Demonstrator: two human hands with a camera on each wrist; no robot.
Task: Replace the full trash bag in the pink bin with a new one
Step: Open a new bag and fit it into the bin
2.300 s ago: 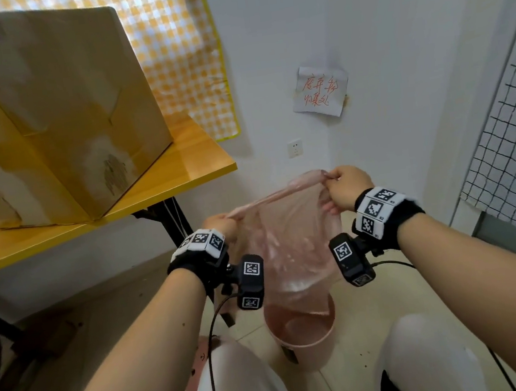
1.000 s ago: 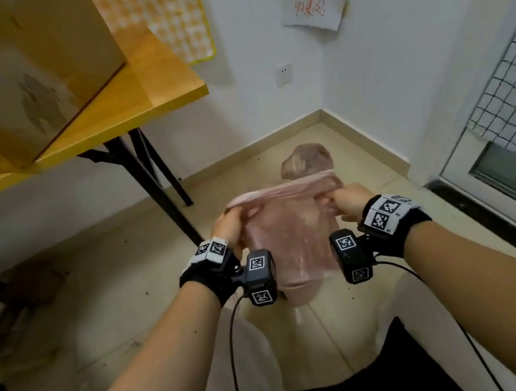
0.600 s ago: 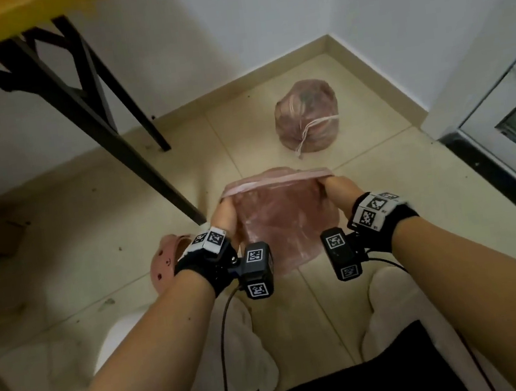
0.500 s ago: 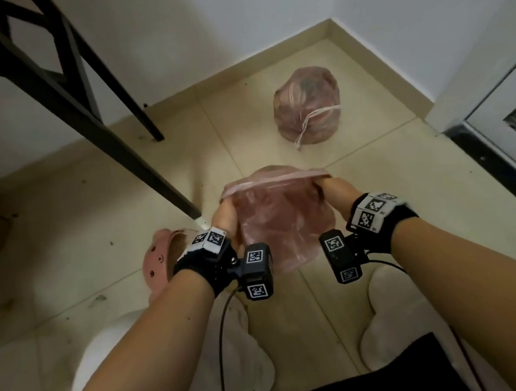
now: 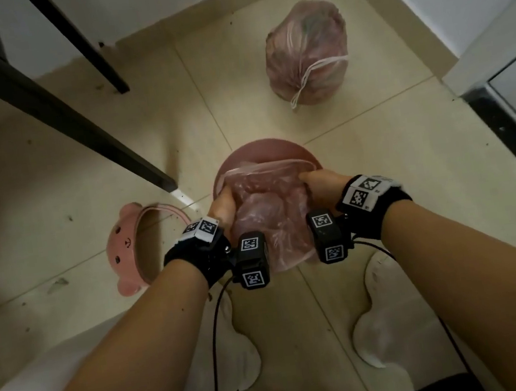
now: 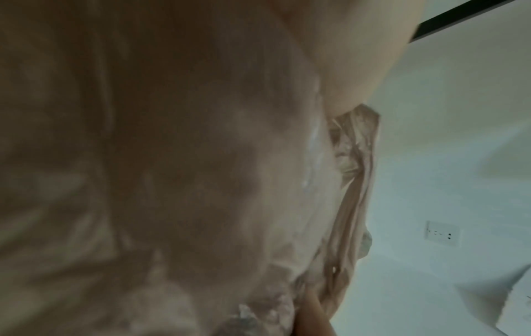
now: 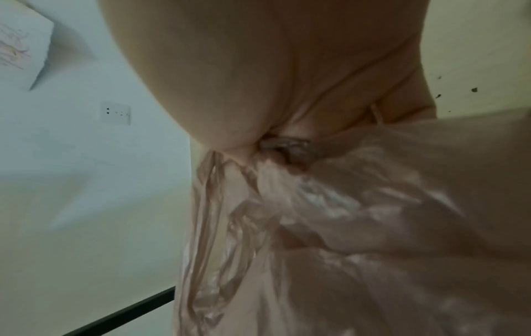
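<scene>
The new bag (image 5: 265,214) could end up badly seated. Its film is thin and crumpled, so it may slip from a pinch, or tear if one side is stretched too hard over the bin's (image 5: 264,150) rim. If the mouth goes on unevenly, one edge could drop inside the bin. The light bin might also tip or slide on the floor (image 5: 363,181) when the hem is pulled down on one side only.

The left hand (image 5: 224,208) grips the bag's left edge with curled fingers, and the right hand (image 5: 322,185) grips the right edge the same way. In the wrist views gathered film is bunched against each palm. The bag hangs between the two hands at frame centre, its mouth stretched taut from one to the other, directly over the bin's opening. Its body appears to sag into the bin, while the bin's far rim shows bare just above the bag's top edge.

The full bag (image 5: 307,54), tied shut, sits on the floor at upper right, well apart from the bin. The bear-faced lid (image 5: 125,245) lies on the floor to the left of the bin, near a desk leg (image 5: 77,127).
</scene>
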